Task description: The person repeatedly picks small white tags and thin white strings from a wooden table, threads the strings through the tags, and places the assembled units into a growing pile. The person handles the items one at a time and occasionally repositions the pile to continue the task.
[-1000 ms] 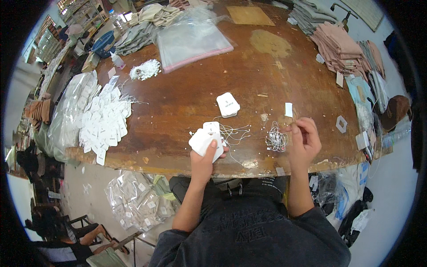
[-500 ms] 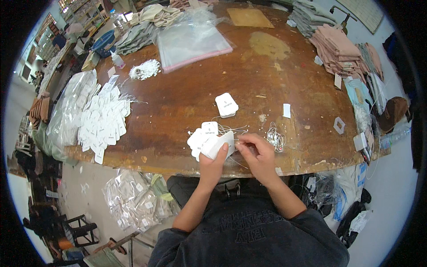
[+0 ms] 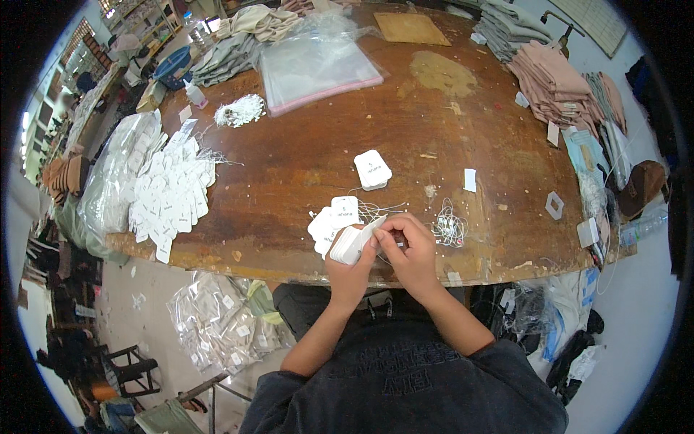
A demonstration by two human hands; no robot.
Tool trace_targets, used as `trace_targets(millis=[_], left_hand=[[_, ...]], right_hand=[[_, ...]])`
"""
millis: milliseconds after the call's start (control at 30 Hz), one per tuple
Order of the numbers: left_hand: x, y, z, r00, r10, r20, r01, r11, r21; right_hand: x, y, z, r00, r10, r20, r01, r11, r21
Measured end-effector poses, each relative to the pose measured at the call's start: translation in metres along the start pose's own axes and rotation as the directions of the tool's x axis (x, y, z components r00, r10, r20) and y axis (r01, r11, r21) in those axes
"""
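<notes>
— Where was the stack of white tags (image 3: 347, 248)?
— In the left hand (image 3: 348, 279), the thumb closed over the stack's right side; the other fingers were mostly hidden behind it, so I couldn't tell how they were set.
— And the right hand (image 3: 412, 254)?
— Its thumb and forefinger pinched the edge of one tag (image 3: 371, 227) that leaned away from the stack, just beside the left thumb. Whether they had a string too, I couldn't tell.
— What lay around the fingers?
— Just beyond the left ones, loose tags (image 3: 345, 210) overlapped on the wooden table (image 3: 289, 163). Farther out, past both hands, sat a neat pile of tags (image 3: 372, 171). Near the right fingers, to their right, was a tangle of white strings (image 3: 450, 228); well left of the left fingers spread a big heap of tags (image 3: 166, 195).
</notes>
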State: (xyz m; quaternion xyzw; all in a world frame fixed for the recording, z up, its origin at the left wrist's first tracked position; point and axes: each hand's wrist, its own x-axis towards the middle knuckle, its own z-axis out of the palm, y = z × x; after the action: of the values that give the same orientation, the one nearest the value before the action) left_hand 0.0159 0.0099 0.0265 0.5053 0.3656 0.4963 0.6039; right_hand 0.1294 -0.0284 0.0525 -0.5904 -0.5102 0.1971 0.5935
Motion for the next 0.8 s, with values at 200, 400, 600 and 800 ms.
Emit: trace_targets(millis=[200,400,600,800], left_hand=[[0.001,0.001,-0.001,0.999,0.032,0.003,-0.032,0.999,0.013],[0.0,0.0,-0.001,0.999,0.047,-0.003,-0.047,0.998,0.041],[0.004,0.001,-0.005,0.959,0.27,0.081,-0.282,0.923,0.263],[0.019,0.001,-0.015,0.693,0.605,0.392,-0.676,0.357,0.644]], right_hand=[[0.001,0.002,0.002,1.0,-0.006,-0.026,0.005,1.0,-0.015],[0.003,0.002,0.003,0.991,-0.127,-0.031,0.124,0.988,-0.087],[0.003,-0.002,0.001,0.996,-0.084,0.015,0.085,0.994,-0.069],[0.003,0.005,-0.007,0.95,0.298,0.095,-0.311,0.928,0.204]])
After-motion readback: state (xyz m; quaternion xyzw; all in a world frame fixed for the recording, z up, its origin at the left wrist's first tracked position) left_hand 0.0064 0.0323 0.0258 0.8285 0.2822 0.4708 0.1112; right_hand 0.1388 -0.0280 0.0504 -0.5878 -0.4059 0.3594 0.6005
